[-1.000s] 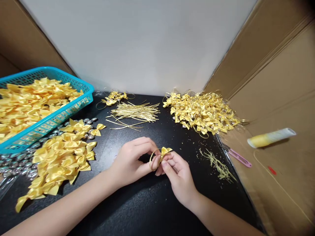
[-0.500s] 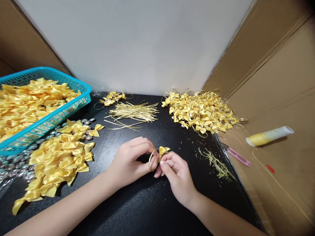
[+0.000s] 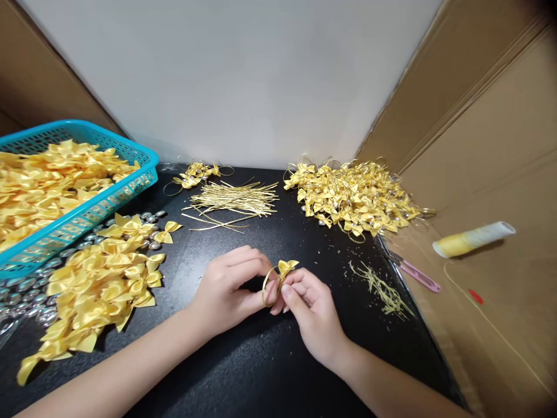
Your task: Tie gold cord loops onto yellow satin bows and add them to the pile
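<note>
Between my two hands, over the middle of the black table, is a yellow satin bow with a loop of gold cord standing out on its left. My left hand is closed, thumb and fingers pinching the cord beside the bow. My right hand pinches the bow's lower part from the right, thumb on top. The fingers hide where cord and bow meet. Beyond my hands lies a bundle of cut gold cords.
On the left, a blue basket full of bows stands behind loose bows and shiny beads. Back right is a heap of looped bows; a smaller group lies back left. Cord scraps, a pink cutter and a tube are rightward.
The view has shifted slightly. Both hands keep their pinch on the bow and cord, with hardly any movement of the fingers.
</note>
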